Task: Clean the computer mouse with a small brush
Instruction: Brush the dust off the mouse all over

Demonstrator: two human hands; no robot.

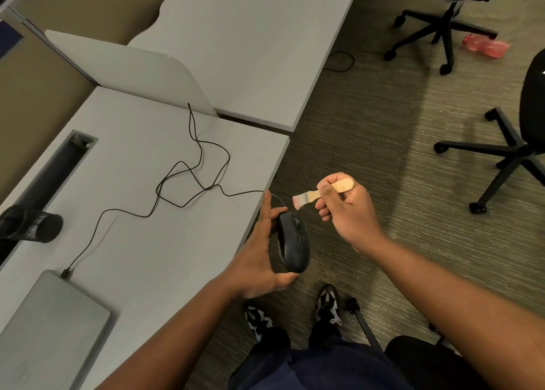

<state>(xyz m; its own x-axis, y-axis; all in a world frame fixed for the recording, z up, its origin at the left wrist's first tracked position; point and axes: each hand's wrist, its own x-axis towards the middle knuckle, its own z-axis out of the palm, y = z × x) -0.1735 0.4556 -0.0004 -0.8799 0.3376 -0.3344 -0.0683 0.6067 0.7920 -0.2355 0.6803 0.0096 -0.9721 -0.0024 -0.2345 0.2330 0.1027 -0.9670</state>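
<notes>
- Left hand [259, 254] grasps the mouse [292, 242], fingers along the far side and thumb tucked under the rear end, so the body stands tilted on edge with its buttons and wheel facing the other hand.
- The mouse sits just off the worktop [141, 212] edge, out over the carpet, held in the air and resting on nothing.
- Right hand [345, 209] pinches the brush [321, 193] by its pale wooden handle, bristles pointing toward the left hand.
- Bristle tip hangs just above the mouse's front end, near it but apart; no contact that I can see.
- My read: the brushing step is in hand, caught between strokes or right at the start of one.
- Next move calls for bringing the bristles down onto the button seam and wheel, then sweeping away from the left hand's fingers so dust drops to the floor.
- The cable [188, 180] trails from the mouse's nose back across the worktop beyond the left hand, in loose loops, to the laptop [47, 327]; plenty of slack there, so turning the mouse should not tug it.
</notes>
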